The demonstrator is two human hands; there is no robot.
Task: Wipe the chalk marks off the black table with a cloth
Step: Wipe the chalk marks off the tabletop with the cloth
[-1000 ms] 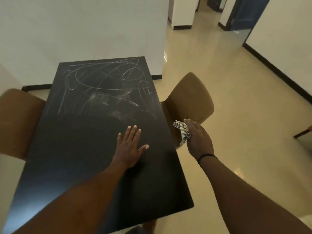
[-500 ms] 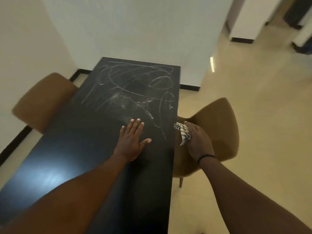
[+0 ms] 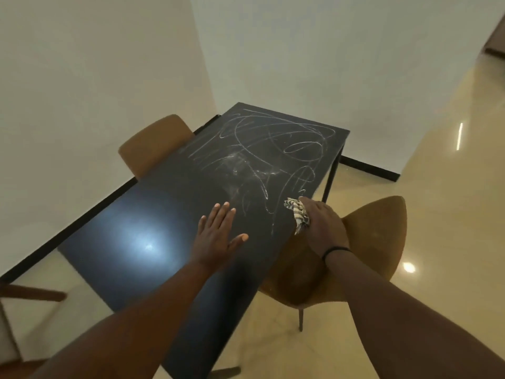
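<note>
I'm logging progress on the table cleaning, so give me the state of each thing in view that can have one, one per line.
black table: near half bare, far half scribbled.
chalk marks: not yet wiped off, smudged near the middle.
cloth: bunched, at the table's right edge.
left hand: flat on the table, fingers straight.
right hand: grips the cloth.
right chair: beside the table, unoccupied.
left chair: tucked against the table's far left side.

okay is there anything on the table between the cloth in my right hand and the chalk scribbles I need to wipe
Nothing visible. The right hand holds the cloth at the table's right edge, beside the nearest chalk marks. The left hand lies flat nearer you, clear of most marks.
</note>
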